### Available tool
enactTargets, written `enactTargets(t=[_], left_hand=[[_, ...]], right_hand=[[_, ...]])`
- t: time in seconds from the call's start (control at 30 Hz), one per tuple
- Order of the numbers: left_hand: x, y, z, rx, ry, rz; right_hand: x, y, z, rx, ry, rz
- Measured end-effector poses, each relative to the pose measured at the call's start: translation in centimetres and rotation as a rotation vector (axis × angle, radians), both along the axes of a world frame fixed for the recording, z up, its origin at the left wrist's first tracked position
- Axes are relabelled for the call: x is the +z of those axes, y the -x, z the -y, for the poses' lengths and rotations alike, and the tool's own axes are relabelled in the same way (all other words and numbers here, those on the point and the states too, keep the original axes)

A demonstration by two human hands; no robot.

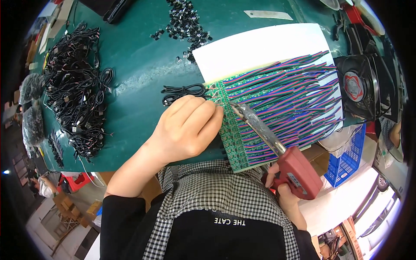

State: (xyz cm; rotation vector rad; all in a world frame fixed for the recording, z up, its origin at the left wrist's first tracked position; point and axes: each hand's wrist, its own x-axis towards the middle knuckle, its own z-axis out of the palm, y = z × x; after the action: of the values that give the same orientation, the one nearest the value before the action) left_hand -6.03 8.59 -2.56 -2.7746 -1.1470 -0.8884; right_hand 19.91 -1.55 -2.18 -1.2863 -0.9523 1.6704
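A panel of small green circuit boards (236,151) lies at the table's near edge, with rows of multicoloured wires (286,93) running off to the right. At its left edge my left hand (188,125) is closed in a pinch on a black cable, whose thin bare leads show at the fingertips. Coiled black cables (184,90) lie just beyond the knuckles, with leads on the panel's upper corner. My right hand (286,197) grips a red soldering gun (299,173). Its tip reaches the panel beside my left fingertips; whether it touches is unclear.
A heap of black cables (76,91) covers the table's left side. Small black connectors (184,24) are piled at the far middle. White card (260,47) lies under the wires. A black fan (357,86) stands at right, a blade-like metal strip (268,15) farther back.
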Motion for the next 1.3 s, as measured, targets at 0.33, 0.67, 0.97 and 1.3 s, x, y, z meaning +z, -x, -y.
enactTargets(t=[0.33,0.67,0.97,1.3], left_hand=[[1.0,0.0,-0.1,-0.052,0.118,-0.103],[0.9,-0.4,-0.3,-0.029,0.033,-0.128],[1.2,-0.4,-0.1,-0.028,0.031,-0.171],[0.8,-0.2,0.4,-0.025,0.063,-0.072]], right_hand=[[-1.1,-1.1,1.2,0.070,-0.013,0.102],[-1.3,-1.2,1.1,0.111,-0.044,0.076],[0.3,0.0,0.2,-0.010,-0.003,0.071],[-0.2,-0.8,1.0,-0.011,0.028,0.000]])
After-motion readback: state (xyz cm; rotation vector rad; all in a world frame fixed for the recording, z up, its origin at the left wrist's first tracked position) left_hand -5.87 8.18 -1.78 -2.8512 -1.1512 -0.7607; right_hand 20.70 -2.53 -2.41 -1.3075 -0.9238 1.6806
